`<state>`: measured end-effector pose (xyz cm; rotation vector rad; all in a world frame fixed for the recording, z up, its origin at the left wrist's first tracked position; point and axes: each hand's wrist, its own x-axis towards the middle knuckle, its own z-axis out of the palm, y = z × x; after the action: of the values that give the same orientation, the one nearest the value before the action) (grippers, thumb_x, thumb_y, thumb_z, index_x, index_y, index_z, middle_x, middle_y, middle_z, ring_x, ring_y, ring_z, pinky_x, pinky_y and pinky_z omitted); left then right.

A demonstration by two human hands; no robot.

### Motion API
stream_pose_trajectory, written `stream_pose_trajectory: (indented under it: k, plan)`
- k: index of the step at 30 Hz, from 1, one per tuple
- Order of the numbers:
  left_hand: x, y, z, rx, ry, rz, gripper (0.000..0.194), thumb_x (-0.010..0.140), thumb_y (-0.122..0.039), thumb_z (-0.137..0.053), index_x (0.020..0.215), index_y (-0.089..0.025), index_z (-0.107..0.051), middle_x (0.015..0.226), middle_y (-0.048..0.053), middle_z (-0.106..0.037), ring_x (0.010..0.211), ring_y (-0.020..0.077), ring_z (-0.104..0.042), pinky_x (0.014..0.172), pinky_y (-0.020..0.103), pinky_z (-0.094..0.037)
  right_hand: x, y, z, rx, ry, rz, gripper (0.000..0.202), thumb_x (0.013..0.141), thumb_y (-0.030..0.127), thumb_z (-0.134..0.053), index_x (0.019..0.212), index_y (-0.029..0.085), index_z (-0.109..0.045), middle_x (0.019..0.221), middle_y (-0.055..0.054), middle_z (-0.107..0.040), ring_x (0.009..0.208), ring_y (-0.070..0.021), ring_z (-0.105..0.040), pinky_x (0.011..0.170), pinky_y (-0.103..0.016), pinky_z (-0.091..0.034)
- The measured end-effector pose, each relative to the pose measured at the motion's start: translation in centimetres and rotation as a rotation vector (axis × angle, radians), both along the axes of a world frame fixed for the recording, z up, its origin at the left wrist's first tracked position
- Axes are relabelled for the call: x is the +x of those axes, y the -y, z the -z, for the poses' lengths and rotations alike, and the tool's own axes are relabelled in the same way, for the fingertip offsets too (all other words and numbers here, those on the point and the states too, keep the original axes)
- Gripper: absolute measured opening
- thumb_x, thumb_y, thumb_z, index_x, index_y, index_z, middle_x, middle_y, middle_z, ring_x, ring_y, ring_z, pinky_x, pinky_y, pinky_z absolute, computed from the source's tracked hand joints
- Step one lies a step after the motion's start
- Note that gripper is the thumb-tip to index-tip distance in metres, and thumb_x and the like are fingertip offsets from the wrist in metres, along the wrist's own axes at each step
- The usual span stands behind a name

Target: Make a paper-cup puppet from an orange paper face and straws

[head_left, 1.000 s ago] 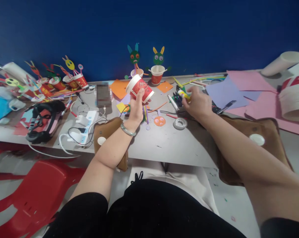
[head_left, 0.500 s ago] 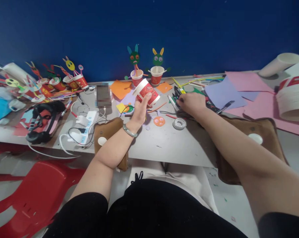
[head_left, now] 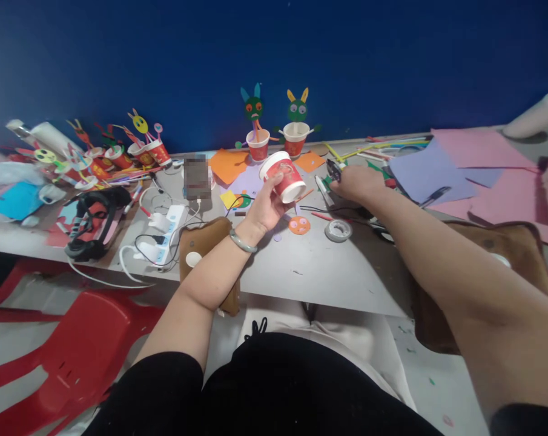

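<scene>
My left hand (head_left: 265, 213) is wrapped round a red-and-white paper cup (head_left: 292, 183), tilted above the table with its base toward me. My right hand (head_left: 359, 183) is closed on a dark tool (head_left: 333, 170); only its black front end shows, so its kind is unclear. A white pen (head_left: 322, 186) lies just left of that hand. Below the cup rests an orange paper face (head_left: 300, 225), with a roll of tape (head_left: 338, 230) to its right. Two finished paper-cup figures with eared green heads, one blue-eared (head_left: 254, 109) and one yellow-eared (head_left: 297, 109), stand behind the cup.
Orange paper (head_left: 229, 165) and purple sheets (head_left: 430, 172) lie around the hands. At left are a power strip (head_left: 170, 230), black headphones (head_left: 80, 248) and more cup figures (head_left: 158, 154). Brown pads (head_left: 205, 239) lie at the table's front edge. A red chair (head_left: 87, 333) stands at left.
The view has shifted slightly. My right hand has lifted a little with the dark tool, whose front end now shows more clearly. The cup has tipped, turning its base more toward me.
</scene>
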<state>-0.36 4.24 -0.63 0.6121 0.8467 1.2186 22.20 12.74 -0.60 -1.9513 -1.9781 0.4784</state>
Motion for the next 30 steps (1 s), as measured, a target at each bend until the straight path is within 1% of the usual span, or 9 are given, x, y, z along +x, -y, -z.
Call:
stream_pose_trajectory:
  k: [3,6,9,11,15,17,21,26,30]
  plan:
    - [0.1,0.2,0.6,0.189,-0.087,-0.001,0.049,0.077,-0.044,-0.093,0.116,-0.022,-0.072,0.111,0.008,-0.08,0.127,0.0321,-0.077,0.111,0.05,-0.062,0.1,2.1,-1.4,-0.022,-0.048,0.057,0.031,0.088,0.012,-0.072,0.077,0.023,-0.046,0.092,-0.022,-0.073,0.108,-0.0367,-0.071,0.099,-0.052,-0.051]
    - [0.2,0.4,1.1,0.466,-0.25,-0.042,0.07,0.064,-0.044,-0.104,0.12,-0.024,-0.068,0.118,0.007,-0.077,0.13,0.0325,-0.074,0.12,0.059,-0.056,0.1,4.6,-1.9,-0.022,-0.215,0.015,0.021,0.095,0.013,-0.058,0.082,0.025,-0.047,0.077,-0.01,-0.072,0.077,-0.0236,-0.068,0.081,-0.039,-0.055]
    - [0.1,0.4,1.3,0.635,-0.433,-0.076,0.083,0.057,-0.05,-0.108,0.124,-0.025,-0.065,0.129,0.01,-0.075,0.135,0.0346,-0.07,0.124,0.061,-0.053,0.0,6.3,-1.1,0.018,-0.76,-0.027,0.013,0.085,0.014,-0.057,0.086,0.025,-0.05,0.074,-0.004,-0.073,0.059,-0.0172,-0.063,0.065,-0.032,-0.056]
    - [0.0,0.5,1.2,0.659,-0.528,-0.044,0.087,0.056,-0.056,-0.108,0.125,-0.025,-0.065,0.135,0.014,-0.073,0.135,0.0362,-0.069,0.125,0.06,-0.054,-0.1,6.8,-0.3,0.042,-1.06,-0.029,0.019,0.074,0.02,-0.063,0.088,0.025,-0.051,0.067,0.0,-0.07,0.056,-0.0172,-0.063,0.06,-0.031,-0.056]
    - [0.0,1.5,0.3,0.598,-0.647,0.001,0.089,0.054,-0.05,-0.11,0.126,-0.024,-0.065,0.143,0.018,-0.069,0.141,0.0388,-0.065,0.127,0.056,-0.053,-0.1,7.3,0.2,-0.08,-1.228,-0.039,0.034,0.067,0.031,-0.068,0.096,0.027,-0.051,0.062,0.004,-0.063,0.06,-0.0209,-0.068,0.062,-0.034,-0.058]
    - [0.1,2.3,-0.3,0.57,-0.6,-0.017,0.076,0.064,-0.04,-0.106,0.126,-0.024,-0.065,0.145,0.017,-0.068,0.146,0.0392,-0.062,0.13,0.056,-0.049,-0.1,7.7,-0.1,-0.168,-1.249,-0.078,0.038,0.067,0.031,-0.068,0.101,0.028,-0.051,0.065,0.005,-0.062,0.063,-0.0219,-0.07,0.065,-0.036,-0.058]
    - [0.7,3.3,-0.5,0.463,-0.461,-0.061,0.075,0.056,-0.029,-0.108,0.119,-0.025,-0.068,0.136,0.014,-0.071,0.145,0.0381,-0.063,0.13,0.055,-0.048,-0.2,8.8,-0.7,-0.216,-1.278,-0.166,0.038,0.069,0.033,-0.066,0.1,0.031,-0.044,0.066,0.006,-0.06,0.054,-0.0199,-0.061,0.056,-0.037,-0.049]
    - [1.2,3.1,0.1,0.229,-0.23,0.051,0.064,0.061,-0.044,-0.106,0.113,-0.024,-0.074,0.107,0.008,-0.08,0.109,0.0274,-0.076,0.101,0.044,-0.063,-0.4,9.1,-1.0,-0.228,-1.285,-0.234,0.038,0.069,0.033,-0.061,0.095,0.03,-0.033,0.063,0.008,-0.055,0.044,-0.0162,-0.049,0.047,-0.035,-0.039]
    - [1.4,2.5,-0.5,0.066,-0.069,0.077,0.056,0.078,-0.069,-0.089,0.105,-0.023,-0.073,0.098,0.007,-0.08,0.095,0.0225,-0.076,0.079,0.036,-0.06,-0.7,9.8,-1.2,-0.212,-1.295,-0.244,0.037,0.068,0.029,-0.059,0.095,0.031,-0.034,0.061,0.009,-0.057,0.042,-0.0146,-0.043,0.041,-0.031,-0.029]
